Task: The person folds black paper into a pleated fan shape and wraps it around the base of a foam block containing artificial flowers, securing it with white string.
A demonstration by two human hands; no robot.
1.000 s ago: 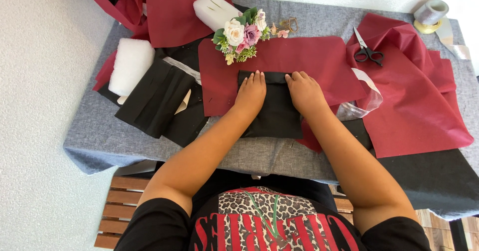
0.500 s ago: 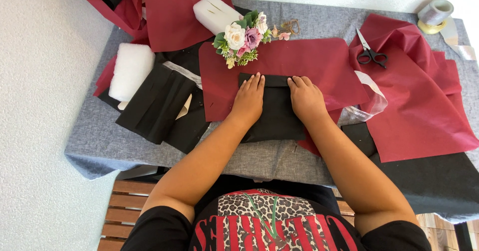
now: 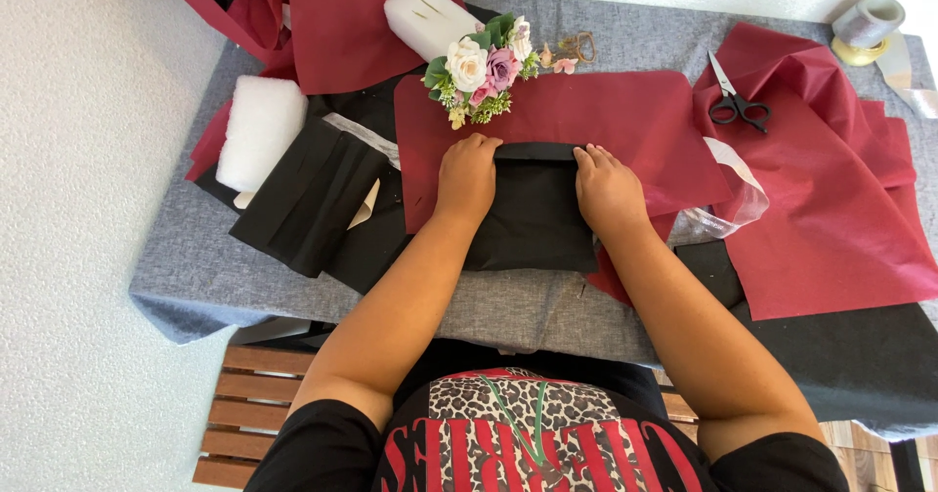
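Hands apart (slightly wider) on black sheet

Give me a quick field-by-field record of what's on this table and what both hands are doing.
left hand: flat on left edge of black folded sheet
right hand: flat on its right edge
under it: dark red wrapping sheet
flowers: small bouquet above left hand
scissors: on red paper, right
ribbon roll: far right corner
surface: grey-covered table
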